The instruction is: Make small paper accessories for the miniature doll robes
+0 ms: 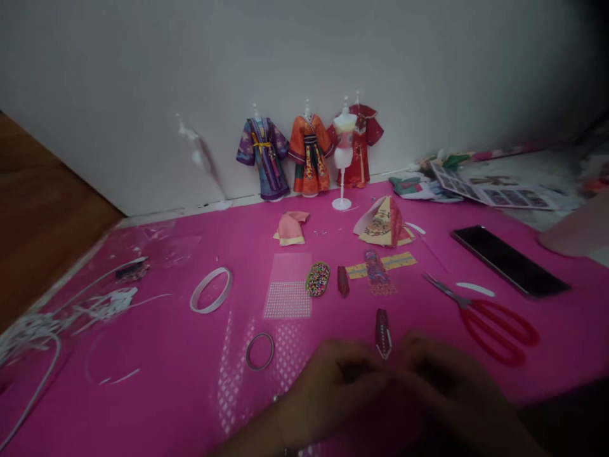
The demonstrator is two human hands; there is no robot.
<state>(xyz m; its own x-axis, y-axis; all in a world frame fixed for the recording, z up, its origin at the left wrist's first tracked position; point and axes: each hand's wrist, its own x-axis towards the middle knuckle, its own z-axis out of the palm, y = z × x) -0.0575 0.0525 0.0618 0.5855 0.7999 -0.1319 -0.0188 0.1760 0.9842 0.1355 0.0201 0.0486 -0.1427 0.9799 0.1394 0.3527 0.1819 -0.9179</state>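
Note:
My left hand [333, 384] and my right hand [445, 381] meet low in the picture over the pink mat [166, 393], both dark and blurred. Their fingers curl inward and pinch together between them; whatever they grip is hidden. Just beyond the fingertips lies a small dark red pointed paper piece [383, 333]. A second, smaller one [343, 281] lies farther back next to a beaded oval patch [317, 278] and a sheet of tiny stick-on gems [288, 285].
Red-handled scissors [490, 317] and a black phone [509, 260] lie to the right. Two tape rings [212, 290] [259, 351] lie left. Paper garments [290, 227] [383, 222] and a yellow belt strip [380, 266] sit mid-mat. Dressed mannequins [309, 155] stand against the white wall. Paper scraps [95, 308] lie far left.

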